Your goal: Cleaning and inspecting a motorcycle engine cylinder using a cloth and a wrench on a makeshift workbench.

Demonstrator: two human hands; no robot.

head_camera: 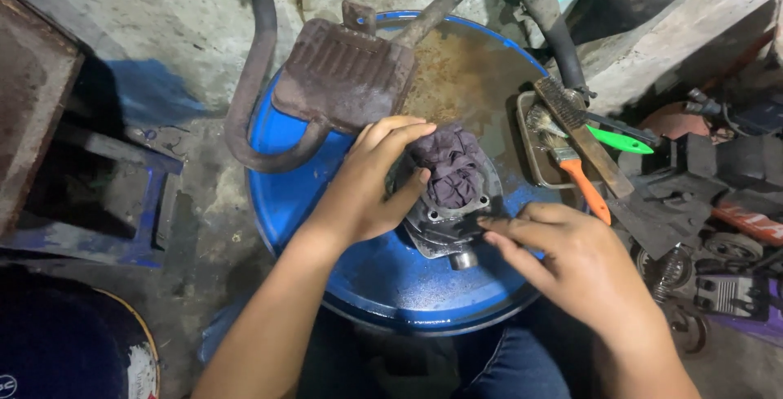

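Observation:
A grey metal engine cylinder (444,228) lies on the lid of a blue drum (383,277), with a dark purple rag (451,167) stuffed into its bore. My left hand (371,183) grips the cylinder's left side, fingertips touching the rag. My right hand (567,256) rests against the cylinder's right edge, fingers stretched flat toward it; whether a small item sits under those fingers is hidden.
A rusty exhaust muffler (342,73) with a curved pipe lies across the drum's far side. A metal tray (542,150) at the right holds a wire brush, an orange-handled brush (583,183) and a green-handled tool (620,140). Engine parts clutter the floor at right.

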